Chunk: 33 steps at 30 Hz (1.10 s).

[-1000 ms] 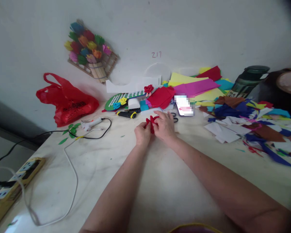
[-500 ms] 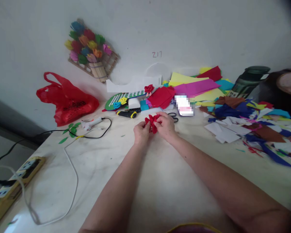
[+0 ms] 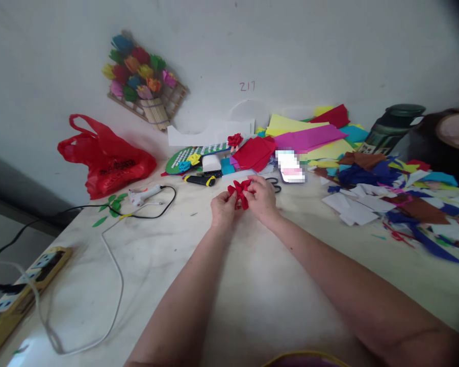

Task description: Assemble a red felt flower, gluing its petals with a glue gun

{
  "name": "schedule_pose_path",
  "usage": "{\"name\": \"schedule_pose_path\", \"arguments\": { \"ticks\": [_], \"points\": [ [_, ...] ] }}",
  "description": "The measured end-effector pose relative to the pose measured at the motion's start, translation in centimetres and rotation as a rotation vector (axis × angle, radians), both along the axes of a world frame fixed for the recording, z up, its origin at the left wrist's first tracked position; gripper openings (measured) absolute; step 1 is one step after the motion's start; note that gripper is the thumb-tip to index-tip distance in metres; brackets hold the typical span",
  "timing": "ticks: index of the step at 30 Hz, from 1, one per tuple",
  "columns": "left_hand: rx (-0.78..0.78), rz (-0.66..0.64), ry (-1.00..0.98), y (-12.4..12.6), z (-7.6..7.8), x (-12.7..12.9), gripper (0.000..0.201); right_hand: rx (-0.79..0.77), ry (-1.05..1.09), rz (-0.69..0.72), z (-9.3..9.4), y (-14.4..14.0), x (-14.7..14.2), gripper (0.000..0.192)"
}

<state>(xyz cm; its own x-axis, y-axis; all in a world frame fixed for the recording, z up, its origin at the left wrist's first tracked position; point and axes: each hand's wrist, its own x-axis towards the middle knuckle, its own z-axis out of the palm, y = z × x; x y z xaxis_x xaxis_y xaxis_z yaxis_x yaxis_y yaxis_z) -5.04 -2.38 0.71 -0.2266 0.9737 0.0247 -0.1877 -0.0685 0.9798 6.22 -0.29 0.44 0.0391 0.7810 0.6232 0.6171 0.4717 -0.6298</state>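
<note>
Between my two hands is a red paper flower [image 3: 241,191] with several pointed petals, held just above the table. My left hand [image 3: 224,208] pinches it from the left, thumb and fingers closed on a petal. From the right, my right hand [image 3: 262,199] grips it with closed fingertips. Parts of the flower are hidden behind my fingers. Black scissor handles [image 3: 274,185] show just past my right hand. A black and yellow utility knife [image 3: 200,180] lies to the left beyond my hands.
A glue gun [image 3: 145,194] with its cord and green paper leaves [image 3: 113,205] lie left, near a red plastic bag [image 3: 107,163]. Paper scraps [image 3: 409,199] heap up at right, beside a dark bottle [image 3: 393,130]. A phone [image 3: 290,165] and coloured sheets [image 3: 309,137] lie at the back.
My fingers shift very slightly on the red flower, and its petals sit a touch differently. Nothing else has visibly moved.
</note>
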Motion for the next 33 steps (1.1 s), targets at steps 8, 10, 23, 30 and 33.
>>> {"name": "schedule_pose_path", "arguments": {
  "ticks": [8,10,23,30,33],
  "points": [
    [-0.07,-0.166,-0.28,0.7,-0.3,-1.7,0.025,0.006,0.241,0.153,2.6,0.2,1.7,0.019],
    [-0.099,-0.212,-0.306,0.6,-0.2,-2.1,0.027,-0.161,0.394,0.189,2.8,0.7,2.4,0.018],
    [-0.095,-0.23,-0.307,0.5,-0.3,-2.4,0.025,-0.635,0.557,0.531,2.1,0.8,2.3,0.025],
    [-0.122,-0.231,-0.27,0.5,0.1,-2.2,0.027,-0.567,0.545,0.569,2.1,0.5,1.7,0.024],
    [-0.176,-0.262,-0.259,0.5,0.4,-2.5,0.025,-0.559,0.526,0.566,2.1,0.4,1.7,0.024]
  ]
}}
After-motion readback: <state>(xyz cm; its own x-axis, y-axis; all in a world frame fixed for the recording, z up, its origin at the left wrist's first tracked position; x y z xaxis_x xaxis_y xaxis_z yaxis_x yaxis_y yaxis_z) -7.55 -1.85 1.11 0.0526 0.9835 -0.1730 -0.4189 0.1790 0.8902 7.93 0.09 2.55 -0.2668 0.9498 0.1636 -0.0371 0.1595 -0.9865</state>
